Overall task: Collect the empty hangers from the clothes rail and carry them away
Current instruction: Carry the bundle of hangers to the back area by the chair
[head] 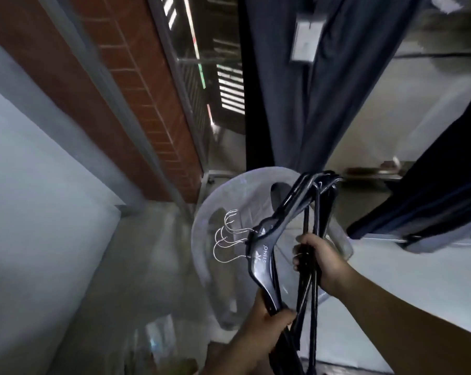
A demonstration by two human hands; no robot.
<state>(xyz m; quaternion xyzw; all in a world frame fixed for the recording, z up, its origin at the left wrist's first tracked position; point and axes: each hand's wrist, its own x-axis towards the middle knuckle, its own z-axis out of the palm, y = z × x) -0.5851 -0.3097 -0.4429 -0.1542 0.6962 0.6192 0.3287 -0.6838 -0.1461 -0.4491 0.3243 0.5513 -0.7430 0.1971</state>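
We hold the bunch of black hangers (288,228) above the white chair (223,212), left hand (264,331) and right hand (319,262) both closed tight around them, but the wire hooks (227,236) could snag the hanging clothes (296,90) behind the chair.
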